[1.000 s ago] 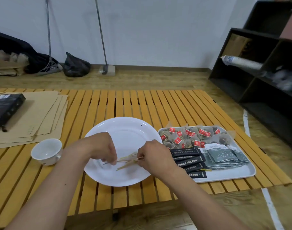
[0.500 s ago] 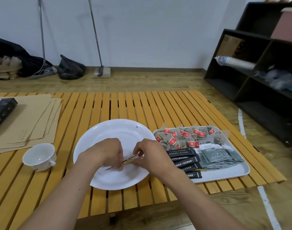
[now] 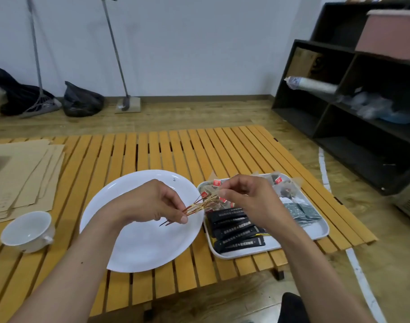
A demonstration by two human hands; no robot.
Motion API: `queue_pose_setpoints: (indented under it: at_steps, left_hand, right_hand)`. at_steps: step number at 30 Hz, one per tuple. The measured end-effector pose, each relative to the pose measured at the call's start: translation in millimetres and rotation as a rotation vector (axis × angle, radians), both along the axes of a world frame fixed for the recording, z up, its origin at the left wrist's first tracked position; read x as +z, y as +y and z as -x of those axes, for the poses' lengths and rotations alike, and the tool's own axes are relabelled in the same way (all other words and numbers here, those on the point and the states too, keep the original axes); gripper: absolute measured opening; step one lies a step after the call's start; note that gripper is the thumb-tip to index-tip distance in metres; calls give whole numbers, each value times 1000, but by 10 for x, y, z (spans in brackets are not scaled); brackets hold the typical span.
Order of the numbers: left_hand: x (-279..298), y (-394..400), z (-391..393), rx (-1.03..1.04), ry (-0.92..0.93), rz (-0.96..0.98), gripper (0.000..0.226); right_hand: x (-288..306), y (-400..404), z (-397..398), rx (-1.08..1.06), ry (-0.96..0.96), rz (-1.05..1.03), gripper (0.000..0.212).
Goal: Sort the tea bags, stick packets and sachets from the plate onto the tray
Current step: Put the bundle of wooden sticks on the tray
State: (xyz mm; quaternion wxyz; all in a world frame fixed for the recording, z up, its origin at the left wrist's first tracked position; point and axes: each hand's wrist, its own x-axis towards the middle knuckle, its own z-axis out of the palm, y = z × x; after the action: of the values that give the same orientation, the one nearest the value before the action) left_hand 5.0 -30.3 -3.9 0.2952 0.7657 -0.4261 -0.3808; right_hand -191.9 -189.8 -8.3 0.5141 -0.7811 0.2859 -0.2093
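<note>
A round white plate (image 3: 138, 248) lies on the slatted wooden table. Over its right rim both my hands hold a small bundle of thin gold-and-red sticks (image 3: 199, 206). My left hand (image 3: 152, 201) pinches the bundle's lower end and my right hand (image 3: 248, 194) pinches its upper end. To the right stands a white tray (image 3: 315, 231) with tea bags (image 3: 281, 185) bearing red tags at the back, black stick packets (image 3: 236, 231) at the front left and dark green sachets (image 3: 301, 210) at the right. My right hand hides part of the tea bags.
A white cup (image 3: 28, 231) stands left of the plate. Brown paper envelopes (image 3: 19, 178) lie stacked at the table's left. A black shelf unit (image 3: 353, 108) stands on the floor to the right. Mops and a black bag lean by the far wall.
Both hands lifted the stick bundle off the plate and moved it right toward the tray. The camera view shifted left and closer.
</note>
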Motion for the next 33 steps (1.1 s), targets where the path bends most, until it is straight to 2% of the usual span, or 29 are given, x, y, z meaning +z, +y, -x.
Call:
queue_pose_setpoints:
  at_steps: [4, 8, 11, 13, 27, 30, 33]
  left_hand:
    - [-18, -164, 157, -59, -4, -39, 14]
    - [-34, -320, 302, -68, 3, -60, 13]
    - [-35, -444, 401, -55, 21, -25, 17]
    - [-44, -518, 478, -64, 40, -7, 18]
    - [-134, -731, 793, -107, 54, 4, 13]
    - [-130, -755, 822, -105, 60, 22, 12]
    - [-132, -784, 861, -106, 48, 28, 13]
  right_hand:
    - [150, -270, 515, -6, 100, -119, 10]
    - [170, -521, 946, 9, 314, -190, 10]
    - [53, -543, 1013, 5, 477, -190, 9]
    - [-14, -550, 983, -36, 519, -181, 8]
    - [-90, -556, 899, -150, 538, -212, 11]
    - [-52, -581, 941, -219, 478, -171, 8]
    - [-33, -585, 952, -271, 313, -216, 12]
